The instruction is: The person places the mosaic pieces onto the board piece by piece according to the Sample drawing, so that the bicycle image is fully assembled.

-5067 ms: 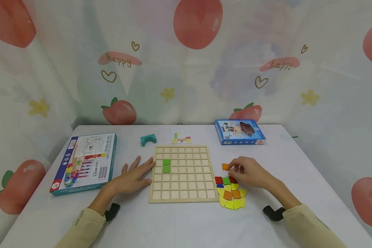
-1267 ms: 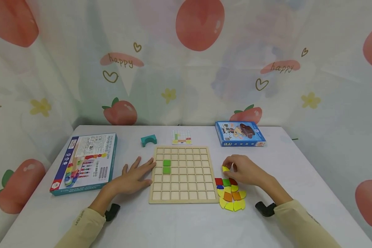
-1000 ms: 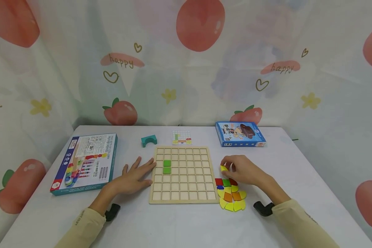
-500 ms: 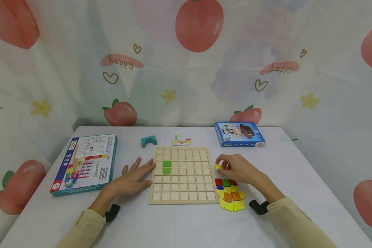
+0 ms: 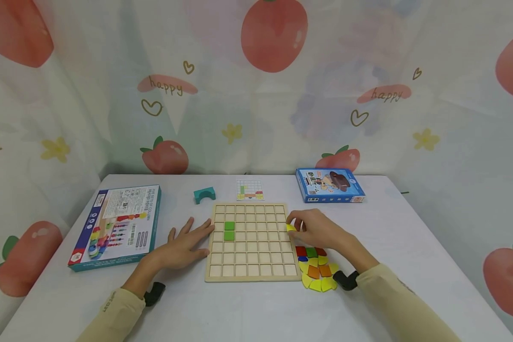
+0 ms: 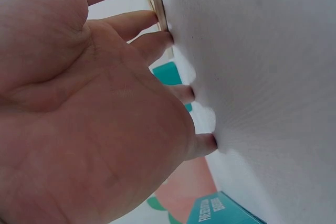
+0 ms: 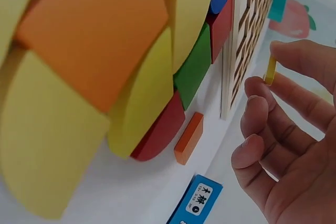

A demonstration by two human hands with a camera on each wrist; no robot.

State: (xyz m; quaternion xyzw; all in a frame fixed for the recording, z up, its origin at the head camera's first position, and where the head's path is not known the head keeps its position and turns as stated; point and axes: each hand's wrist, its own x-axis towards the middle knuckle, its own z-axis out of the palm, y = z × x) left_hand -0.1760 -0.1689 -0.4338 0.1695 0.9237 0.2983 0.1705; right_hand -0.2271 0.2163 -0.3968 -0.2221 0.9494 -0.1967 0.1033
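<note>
Yellow tile [image 7: 270, 71] edgewise, right wrist only

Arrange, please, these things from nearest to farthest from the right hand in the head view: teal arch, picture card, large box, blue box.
1. Blue box: beyond the right hand.
2. Picture card: behind the wooden board.
3. Teal arch: left of the card.
4. Large box: far left.
</note>
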